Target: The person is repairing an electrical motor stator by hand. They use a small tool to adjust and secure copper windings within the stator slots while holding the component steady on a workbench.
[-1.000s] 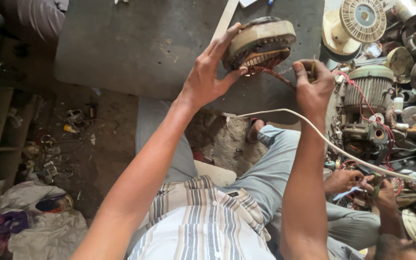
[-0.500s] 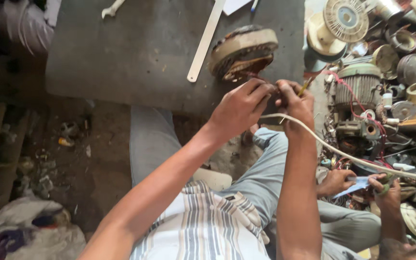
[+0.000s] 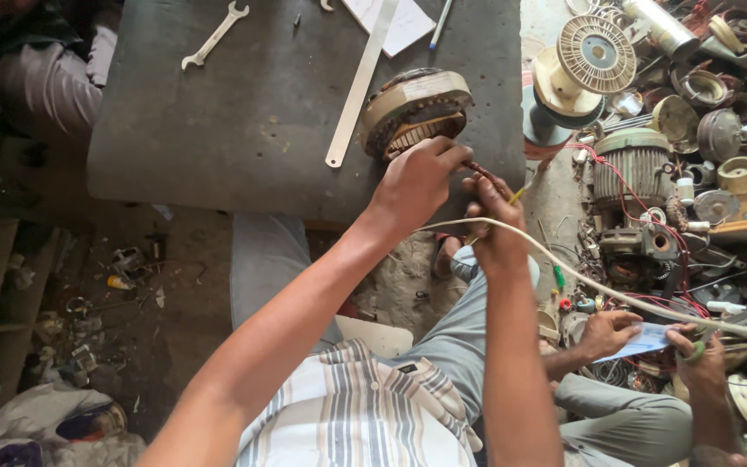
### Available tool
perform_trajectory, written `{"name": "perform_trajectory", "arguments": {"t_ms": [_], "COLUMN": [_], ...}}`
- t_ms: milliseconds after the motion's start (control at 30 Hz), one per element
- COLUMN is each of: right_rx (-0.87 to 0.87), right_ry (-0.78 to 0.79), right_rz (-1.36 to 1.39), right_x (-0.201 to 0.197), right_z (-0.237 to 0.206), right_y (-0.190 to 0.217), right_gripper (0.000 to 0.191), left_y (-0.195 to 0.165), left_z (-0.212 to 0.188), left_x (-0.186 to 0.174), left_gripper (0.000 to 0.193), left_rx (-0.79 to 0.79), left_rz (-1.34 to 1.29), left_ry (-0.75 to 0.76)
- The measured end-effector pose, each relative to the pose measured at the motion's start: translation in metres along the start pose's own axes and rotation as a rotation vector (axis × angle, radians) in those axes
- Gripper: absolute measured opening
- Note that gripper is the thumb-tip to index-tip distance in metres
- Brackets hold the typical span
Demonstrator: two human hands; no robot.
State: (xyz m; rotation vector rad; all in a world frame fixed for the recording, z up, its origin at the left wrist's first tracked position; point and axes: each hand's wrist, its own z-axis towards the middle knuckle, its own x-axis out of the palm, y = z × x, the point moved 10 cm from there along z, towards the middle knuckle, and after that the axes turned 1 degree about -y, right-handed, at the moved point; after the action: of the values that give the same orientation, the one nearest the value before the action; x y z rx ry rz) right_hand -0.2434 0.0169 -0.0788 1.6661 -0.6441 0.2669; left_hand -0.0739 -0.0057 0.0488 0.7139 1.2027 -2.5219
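The stator [image 3: 414, 111] lies on the grey bench [image 3: 244, 130], close to its near edge and toward the right end. It is tipped on its side: the bore axis runs roughly level, and the open face with its copper windings points down toward the near edge and the person. A reddish wire lead [image 3: 480, 169] comes out of that face and runs toward the right, past the near edge.

The left hand [image 3: 415, 184] is just below the stator, fingers curled and pinched on the lead where it leaves the windings. The right hand [image 3: 496, 216] is beside it, touching or nearly so, closed around the other end of the lead; a yellow tool tip [image 3: 518, 195] projects from this fist.

A white cable [image 3: 616, 294] crosses over the right wrist and runs off to the right edge.

A steel ruler [image 3: 360, 86] lies diagonally just left of the stator; a spanner [image 3: 215, 35] rests near the far left corner.

To the right, off the bench, a co-worker's hands [image 3: 650, 342] hold a blue slip among motor parts [image 3: 641, 164].
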Motion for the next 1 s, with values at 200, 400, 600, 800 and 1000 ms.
{"name": "perform_trajectory", "arguments": {"t_ms": [200, 400, 600, 800, 1000], "right_rx": [-0.613, -1.185, -0.52, 0.176, 0.319], "right_ry": [-0.123, -0.203, -0.144, -0.076, -0.007], "right_rz": [-0.528, -1.422, -0.837, -0.061, 0.187], "right_x": [0.035, 0.093, 0.043, -0.009, -0.005], "right_z": [-0.048, -0.094, -0.008, 0.031, 0.025], "right_y": [0.033, 0.094, 0.08, 0.007, -0.011], "right_gripper": [0.015, 0.02, 0.008, 0.013, 0.013], "left_y": [0.011, 0.002, -0.02, -0.034, -0.032], "left_z": [0.013, 0.016, 0.015, 0.007, 0.01], "left_x": [0.002, 0.001, -0.009, -0.003, -0.004], "left_gripper": [0.019, 0.014, 0.025, 0.022, 0.022], "left_rx": [-0.078, -0.025, 0.163, 0.272, 0.336], "left_rz": [-0.076, -0.017, 0.121, 0.157, 0.084], "left_ry": [0.053, 0.11, 0.094, 0.09, 0.154]}}
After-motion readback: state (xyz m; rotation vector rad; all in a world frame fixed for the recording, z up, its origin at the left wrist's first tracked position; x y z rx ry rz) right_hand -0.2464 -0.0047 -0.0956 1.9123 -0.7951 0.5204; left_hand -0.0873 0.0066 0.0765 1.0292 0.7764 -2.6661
